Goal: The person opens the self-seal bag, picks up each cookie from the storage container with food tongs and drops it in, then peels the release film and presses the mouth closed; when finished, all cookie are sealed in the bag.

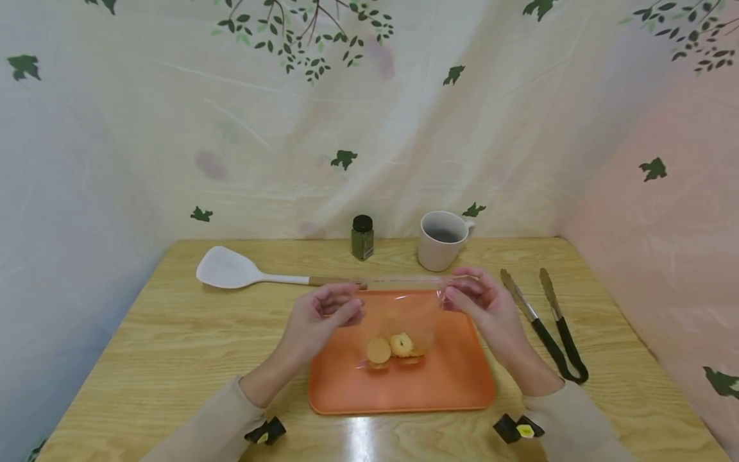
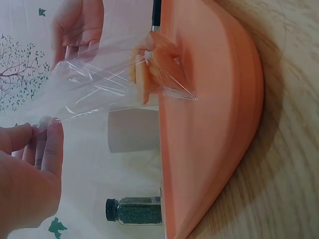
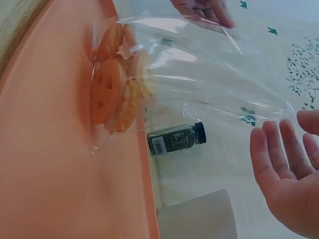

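A clear plastic bag (image 3: 199, 74) hangs upright over the orange tray (image 1: 346, 398), its top edge stretched between two hands. My left hand (image 1: 323, 314) pinches one upper corner between thumb and fingers. The opposite corner is pinched by my right hand (image 1: 485, 308). Several cookies (image 1: 379, 351) lie at the bottom of the bag, some round and one with a scalloped rim; a face-like cookie (image 3: 107, 89) faces the right wrist view. Whether the bag's bottom touches the tray, I cannot tell.
Behind the tray lies a white spatula (image 1: 228, 268) with a wooden handle end. A green-filled spice jar (image 1: 362, 239) and a light mug (image 1: 440, 244) stand at the table's back. Black-handled tongs (image 1: 551, 333) lie spread at the right.
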`<state>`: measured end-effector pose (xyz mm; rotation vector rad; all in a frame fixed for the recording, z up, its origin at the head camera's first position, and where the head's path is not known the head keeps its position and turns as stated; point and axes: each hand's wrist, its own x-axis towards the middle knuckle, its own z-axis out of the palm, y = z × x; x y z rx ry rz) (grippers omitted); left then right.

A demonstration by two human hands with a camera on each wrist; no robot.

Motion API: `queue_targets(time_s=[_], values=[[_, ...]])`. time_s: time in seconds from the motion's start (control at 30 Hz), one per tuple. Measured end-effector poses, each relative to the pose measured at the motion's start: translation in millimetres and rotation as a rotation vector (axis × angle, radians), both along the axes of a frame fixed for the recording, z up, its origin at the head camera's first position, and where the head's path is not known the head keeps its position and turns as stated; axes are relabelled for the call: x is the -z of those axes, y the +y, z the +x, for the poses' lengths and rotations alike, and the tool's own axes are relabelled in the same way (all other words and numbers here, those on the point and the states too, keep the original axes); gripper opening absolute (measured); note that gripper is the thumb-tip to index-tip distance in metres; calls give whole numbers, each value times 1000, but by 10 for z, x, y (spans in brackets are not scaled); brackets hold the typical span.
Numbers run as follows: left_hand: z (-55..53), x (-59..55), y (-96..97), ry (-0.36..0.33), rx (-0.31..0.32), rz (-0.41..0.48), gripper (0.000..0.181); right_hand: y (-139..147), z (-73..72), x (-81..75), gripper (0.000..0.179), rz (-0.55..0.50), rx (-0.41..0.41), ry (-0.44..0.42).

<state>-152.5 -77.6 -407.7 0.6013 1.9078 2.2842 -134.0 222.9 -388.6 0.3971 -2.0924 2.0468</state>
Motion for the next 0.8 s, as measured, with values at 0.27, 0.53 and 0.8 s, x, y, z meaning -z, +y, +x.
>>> queue_targets(time_s=[0.27,0.53,0.8], values=[[-59,7,47,56,20,7,27,-332,-46,-178,22,346,190,681],[-60,-6,62,129,27,27,28,-775,-165,-218,21,622,114,944],[-58,28,63,264,38,8,28,-847,-207,-126,33,714,92,888]])
